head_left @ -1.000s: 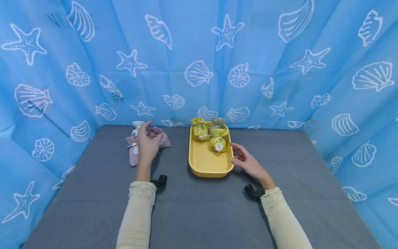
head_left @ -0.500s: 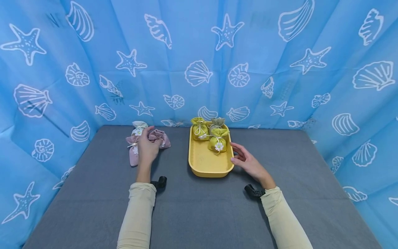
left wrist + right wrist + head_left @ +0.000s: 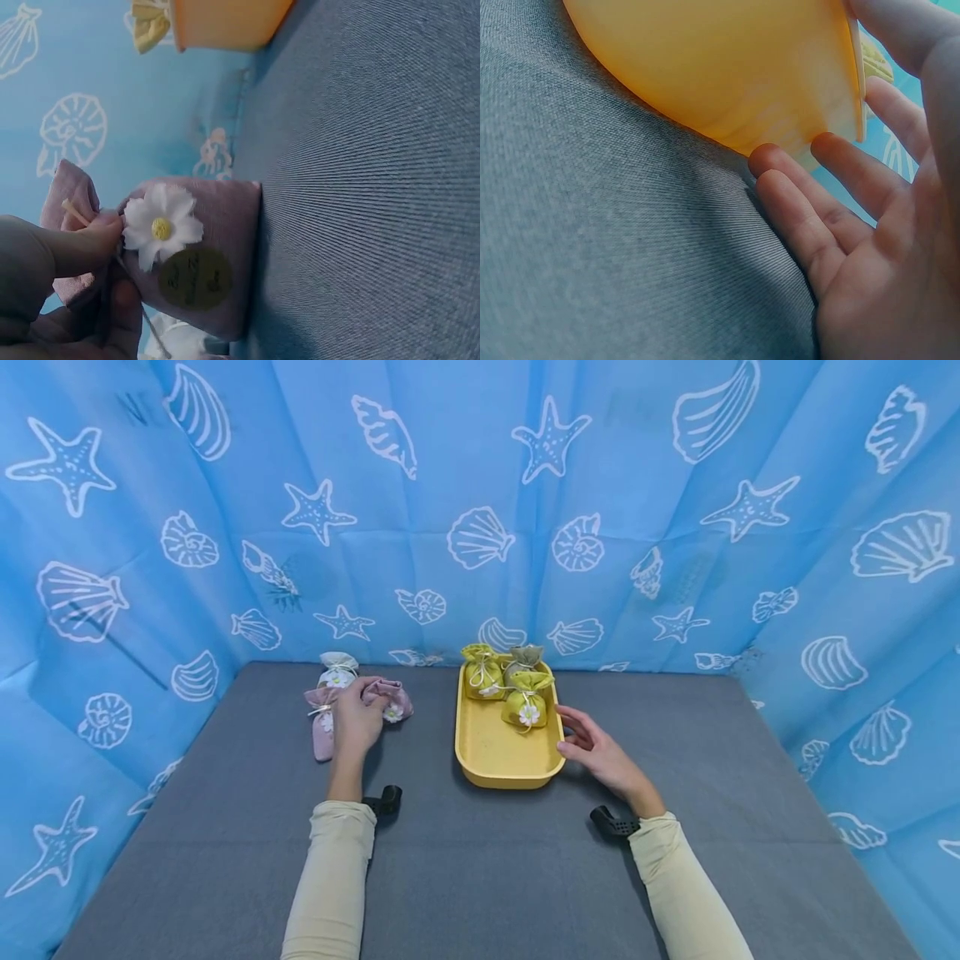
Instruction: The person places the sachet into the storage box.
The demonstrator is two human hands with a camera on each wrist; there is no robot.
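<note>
— Where was the pink pouch [image 3: 196, 255]?
— On the mat, left hand [image 3: 352, 720] pinching its neck, seemingly; right hand [image 3: 596, 747] fingers spread against the tray [image 3: 501, 766].
— Risk?
— A loose pinch might drop it.

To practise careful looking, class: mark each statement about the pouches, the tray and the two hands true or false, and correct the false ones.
1. The left hand grips a pink pouch at its tied neck. True.
2. The yellow tray holds no pouches. False: three pouches sit at its far end, among them a yellow-green pouch with a daisy.
3. The right hand touches the tray's right side with its fingers relaxed. True.
4. The pink pouch bears a white daisy. True.
5. The tray stands on a bare wooden table. False: it stands on grey cloth.
</note>
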